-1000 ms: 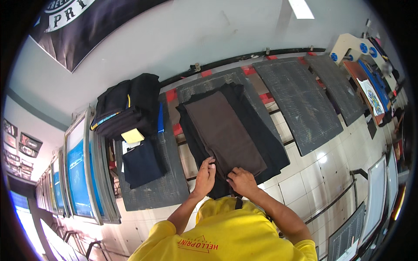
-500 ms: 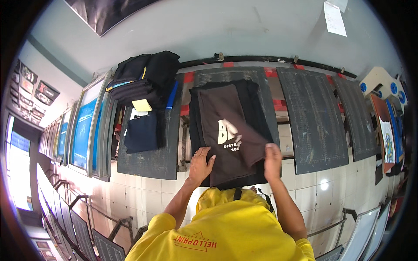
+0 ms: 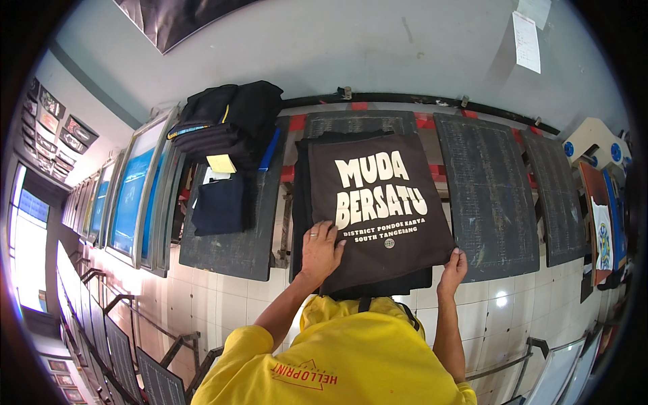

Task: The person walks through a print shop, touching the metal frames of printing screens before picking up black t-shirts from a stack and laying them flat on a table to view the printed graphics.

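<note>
A dark brown cloth bag (image 3: 385, 209) with white printed lettering lies flat on a dark printing board (image 3: 358, 125), over other dark fabric. My left hand (image 3: 319, 251) presses flat on the bag's lower left part, fingers spread. My right hand (image 3: 453, 266) pinches the bag's lower right corner. Both forearms come up from below, out of yellow sleeves.
A pile of folded black garments (image 3: 226, 121) with a yellow note sits on the board at the left, above a navy folded piece (image 3: 219, 206). Dark boards (image 3: 486, 196) line the right. Blue framed screens (image 3: 131, 196) lean at far left. White tiled floor lies below.
The bag's plain side showed a second ago. It has since been turned over and spread flat, print up. My hands moved apart to its lower corners.
</note>
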